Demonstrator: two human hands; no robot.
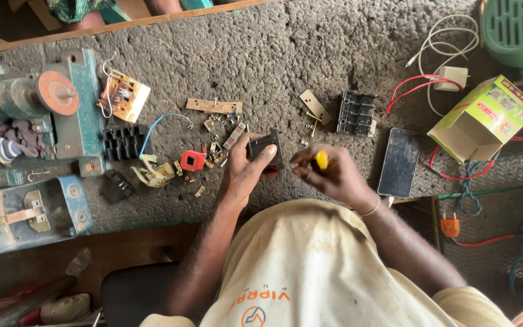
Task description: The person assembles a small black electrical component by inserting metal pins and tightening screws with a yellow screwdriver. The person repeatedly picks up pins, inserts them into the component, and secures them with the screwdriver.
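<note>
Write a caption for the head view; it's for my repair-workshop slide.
Left hand grips a small black plastic block while right hand holds a yellow-handled tool.

On a rough grey mat (310,48), the left hand (244,172) grips a small black plastic housing (266,147), thumb pressed on its top. Just beside it, the right hand (332,175) is closed around a yellow-handled screwdriver (321,160), its tip hidden. Left of the hands lie a red coil bobbin (192,160), small metal contacts (220,136) and a brown circuit board (123,95). To the right sit a black terminal block (356,112), a dark smartphone (399,162) and an open green-and-yellow carton (483,118).
</note>
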